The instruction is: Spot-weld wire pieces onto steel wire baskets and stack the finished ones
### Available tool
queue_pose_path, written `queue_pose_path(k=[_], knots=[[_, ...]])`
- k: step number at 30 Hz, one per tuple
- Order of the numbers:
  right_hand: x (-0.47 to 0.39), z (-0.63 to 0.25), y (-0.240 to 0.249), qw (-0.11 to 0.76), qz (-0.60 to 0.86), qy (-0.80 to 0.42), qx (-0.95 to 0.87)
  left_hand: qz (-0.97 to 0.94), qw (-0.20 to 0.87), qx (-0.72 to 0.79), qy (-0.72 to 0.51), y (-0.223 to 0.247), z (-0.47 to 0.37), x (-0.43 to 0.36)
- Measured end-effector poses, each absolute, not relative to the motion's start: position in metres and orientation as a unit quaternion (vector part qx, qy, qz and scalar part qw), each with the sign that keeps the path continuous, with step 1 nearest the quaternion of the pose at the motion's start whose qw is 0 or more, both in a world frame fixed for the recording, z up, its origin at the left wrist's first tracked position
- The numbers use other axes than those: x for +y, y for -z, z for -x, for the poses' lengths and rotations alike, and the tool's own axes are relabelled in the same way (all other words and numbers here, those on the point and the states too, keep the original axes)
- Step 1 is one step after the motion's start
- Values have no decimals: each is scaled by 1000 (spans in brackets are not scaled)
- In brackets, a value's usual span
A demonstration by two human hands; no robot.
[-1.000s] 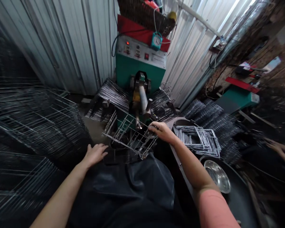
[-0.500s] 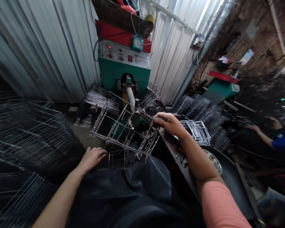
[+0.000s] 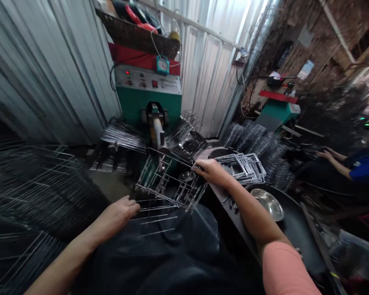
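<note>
A wire rack (image 3: pixel 166 180) hangs tilted over my dark apron, in front of the green machine (image 3: pixel 147 100). At its right upper edge my right hand (image 3: pixel 209 170) is closed on the wire. Lower on the left, my left hand (image 3: pixel 124 211) is closed at the ends of several parallel wires (image 3: pixel 156 217) that reach over the apron below the rack; whether these wires belong to the rack I cannot tell. The machine's pale arm (image 3: pixel 158 133) points down just behind the rack.
Wire panels (image 3: pixel 33 184) are piled at the left. Wire frames (image 3: pixel 244 166) and coil-like stacks (image 3: pixel 258 141) stand to the right. A metal bowl (image 3: pixel 267 203) sits in a black pan (image 3: pixel 298 229). Another person (image 3: pixel 361 168) in blue is at the far right.
The rack has shifted away from under the machine's arm and tilted. My left hand, apart from the rack before, now holds wires spread over the apron. The view has turned slightly to the right.
</note>
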State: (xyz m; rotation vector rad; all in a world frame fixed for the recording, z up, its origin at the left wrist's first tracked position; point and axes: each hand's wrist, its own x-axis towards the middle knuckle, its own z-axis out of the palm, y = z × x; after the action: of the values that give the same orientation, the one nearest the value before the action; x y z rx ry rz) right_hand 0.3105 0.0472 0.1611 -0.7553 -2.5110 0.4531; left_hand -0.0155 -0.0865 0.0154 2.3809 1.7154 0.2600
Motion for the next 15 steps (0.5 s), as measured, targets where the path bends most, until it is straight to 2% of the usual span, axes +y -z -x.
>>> queue_pose_path(k=[2,5,10,15], knots=[[47,-312,-148,243,289,-188,-907,-812,92,573,-70,-38,6,-106],[47,-309,-134,303,317,-265,-859,-813,87,573,-62,-72,6,-140],[34,-277,-110,375,352,-421,-748,-756,142,637,-49,-114,23,-191],[25,-254,-90,410,349,-427,-727,-673,180,717,-2,-128,67,-233]])
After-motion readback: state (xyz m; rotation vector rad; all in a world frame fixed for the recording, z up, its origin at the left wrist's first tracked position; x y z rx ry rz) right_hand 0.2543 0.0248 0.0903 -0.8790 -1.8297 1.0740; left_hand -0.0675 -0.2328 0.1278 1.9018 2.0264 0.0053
